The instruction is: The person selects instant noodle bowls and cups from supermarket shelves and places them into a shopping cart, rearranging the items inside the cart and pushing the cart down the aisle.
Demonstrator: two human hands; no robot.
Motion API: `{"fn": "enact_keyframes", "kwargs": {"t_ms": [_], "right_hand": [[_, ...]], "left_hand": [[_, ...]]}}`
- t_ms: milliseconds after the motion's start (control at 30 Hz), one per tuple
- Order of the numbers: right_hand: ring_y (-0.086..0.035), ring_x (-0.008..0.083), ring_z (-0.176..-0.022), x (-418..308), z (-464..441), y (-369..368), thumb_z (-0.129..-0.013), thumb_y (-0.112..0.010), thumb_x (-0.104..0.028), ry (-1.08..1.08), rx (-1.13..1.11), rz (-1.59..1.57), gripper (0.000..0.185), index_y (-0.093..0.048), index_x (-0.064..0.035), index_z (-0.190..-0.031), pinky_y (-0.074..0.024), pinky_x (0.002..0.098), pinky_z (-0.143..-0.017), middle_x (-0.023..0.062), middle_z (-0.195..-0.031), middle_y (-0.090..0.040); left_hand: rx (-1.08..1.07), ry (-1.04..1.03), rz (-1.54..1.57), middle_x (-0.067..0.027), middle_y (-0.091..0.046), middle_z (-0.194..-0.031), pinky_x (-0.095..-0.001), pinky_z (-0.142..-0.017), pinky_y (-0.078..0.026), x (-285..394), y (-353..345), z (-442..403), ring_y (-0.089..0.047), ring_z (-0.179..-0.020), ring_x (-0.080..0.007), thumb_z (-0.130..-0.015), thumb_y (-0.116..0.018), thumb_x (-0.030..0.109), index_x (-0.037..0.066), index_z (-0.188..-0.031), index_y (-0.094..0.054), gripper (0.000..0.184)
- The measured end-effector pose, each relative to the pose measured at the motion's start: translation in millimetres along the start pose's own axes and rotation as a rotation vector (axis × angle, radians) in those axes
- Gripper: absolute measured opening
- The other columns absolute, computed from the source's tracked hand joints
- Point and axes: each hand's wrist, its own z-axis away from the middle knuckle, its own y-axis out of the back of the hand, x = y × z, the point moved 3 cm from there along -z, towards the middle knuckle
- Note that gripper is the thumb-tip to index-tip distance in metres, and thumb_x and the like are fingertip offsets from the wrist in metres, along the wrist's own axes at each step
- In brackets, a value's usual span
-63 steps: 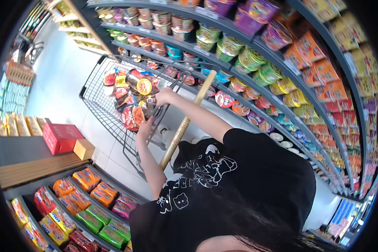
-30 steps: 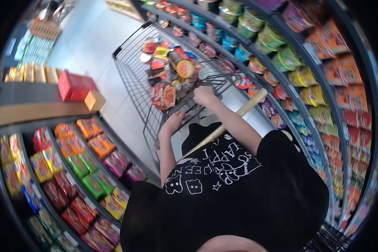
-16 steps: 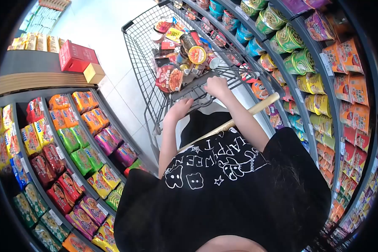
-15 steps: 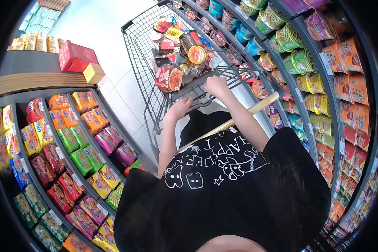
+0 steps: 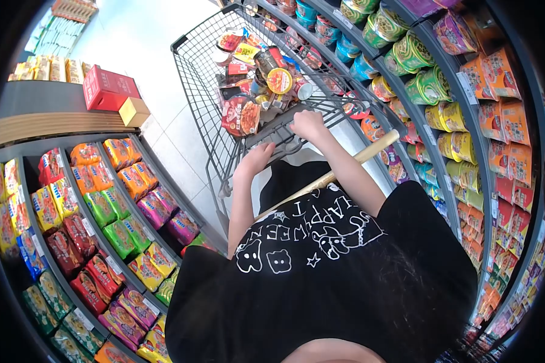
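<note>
A black wire shopping cart (image 5: pixel 195 75) stands in front of me. Inside it is a pile of packaged food, including a red box (image 5: pixel 241 116) and a round tub with a yellow-rimmed lid (image 5: pixel 279 80). My left hand (image 5: pixel 256 160) is closed on the near end of the cart frame. Farther right, my right hand (image 5: pixel 307 124) is closed on the same near end, beside the pile. A pale gold bar (image 5: pixel 375 147) slants between the cart and my body, passing beneath my right forearm.
Shelves of instant noodle tubs (image 5: pixel 427 85) and orange packs (image 5: pixel 505 124) curve along the right. On the left is a shelf of bagged packs (image 5: pixel 94 242). Beyond it, a red box (image 5: pixel 109 89) and a small gold box (image 5: pixel 134 112) sit by a counter. Pale floor tiles (image 5: pixel 163 121) show left of the cart.
Since the earliest frame the view has swung, bringing more of the left shelf into sight. The cart and both hands appear farther right. Both hands stay on the cart; the last half second shows little change.
</note>
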Motion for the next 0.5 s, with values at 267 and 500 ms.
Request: {"fn": "enact_keyframes", "kwargs": {"t_ms": [267,500], "right_hand": [[-0.058,0.0222,-0.086,2.3,-2.9,-2.0,-0.074,-0.054,-0.031,0.002,-0.010,0.005,0.028,-0.062,-0.0091,-0.088,-0.0382,0.0432,-0.078,0.0081,-0.090,-0.061],[-0.059,0.0219,-0.085,3.3,-1.9,-2.5,-0.074,-0.054,-0.032,0.010,0.005,0.011,0.027,-0.062,-0.0091,-0.087,-0.0378,0.0430,-0.078,0.0082,-0.090,-0.062]], "left_hand": [[0.004,0.002,-0.032,-0.0170,-0.055,-0.073,-0.0355,-0.069,-0.039,4.0,0.7,0.8,-0.053,-0.073,-0.0297,-0.086,-0.029,0.038,-0.003,-0.087,-0.050,0.046],[0.008,-0.062,-0.053,-0.0172,-0.054,-0.074,-0.0352,-0.069,-0.039,4.9,-0.5,0.7,-0.053,-0.073,-0.0297,-0.086,-0.030,0.038,-0.003,-0.087,-0.049,0.045]]}}
